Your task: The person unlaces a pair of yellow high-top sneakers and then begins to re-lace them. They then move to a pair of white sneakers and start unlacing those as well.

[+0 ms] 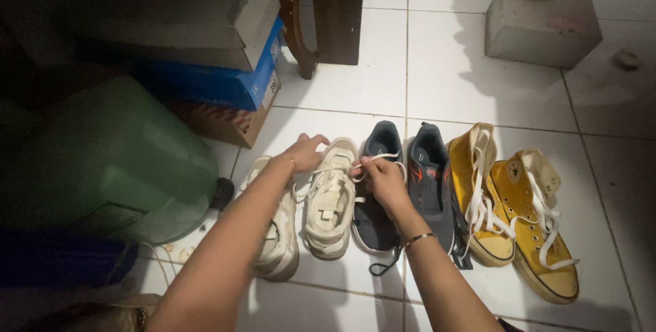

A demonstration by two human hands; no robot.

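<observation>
**Both hands on the cream sneaker's laces**

Your left hand (pixel 305 152) is curled over the collar of the cream sneaker (pixel 332 199), fingers bent around a lace end, and your right hand (pixel 383 178) pinches the white lace (pixel 342 166) at the sneaker's inner side, just beside the dark grey shoe (pixel 374 195). The sneaker stands upright on the tiled floor (pixel 451 79), second in a row of six, with its cream mate (pixel 277 236) touching it on the left.

To handle the lace well, I'd judge you should keep the left hand steady on the collar so the shoe does not tip, and draw the lace up and toward you rather than sideways. The neighbours sit close, and a sideways pull would likely drag your knuckles across the grey shoe's opening or catch its own loose lace.

Room is tight to your left: the green container (pixel 116 161) and stacked boxes (pixel 225 72) crowd that side. Beyond the toes the floor lies open up to the wooden leg (pixel 335 11) and the concrete block (pixel 543 24). The yellow high-tops (pixel 519 216) close the row's right end.
</observation>
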